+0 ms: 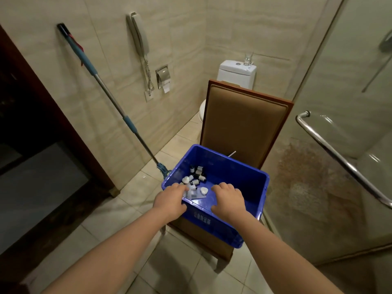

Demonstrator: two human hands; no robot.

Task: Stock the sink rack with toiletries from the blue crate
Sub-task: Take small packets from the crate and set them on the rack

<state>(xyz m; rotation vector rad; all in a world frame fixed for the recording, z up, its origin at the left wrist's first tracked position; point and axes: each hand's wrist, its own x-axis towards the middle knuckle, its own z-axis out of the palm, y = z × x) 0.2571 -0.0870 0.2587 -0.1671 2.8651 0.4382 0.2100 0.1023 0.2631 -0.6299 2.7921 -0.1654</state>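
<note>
A blue crate (250, 179) sits on the seat of a tan padded chair (244, 119). In its near left corner lie several small toiletry bottles (198, 174) with black caps, white wrapped soaps (204, 190) and clear sachets. My left hand (169, 199) reaches over the crate's near rim, fingers down among the sachets; whether it holds one is hidden. My right hand (229, 200) is inside the crate too, fingers curled downward over the blue floor, and its fingertips hide anything beneath them. The sink rack is out of view.
A mop (110, 98) leans on the tiled wall left of the crate. Behind the chair stands a toilet (236, 74) with a glass on its tank. A glass shower door with a metal handle (339, 160) is on the right. A dark wooden doorway is on the left.
</note>
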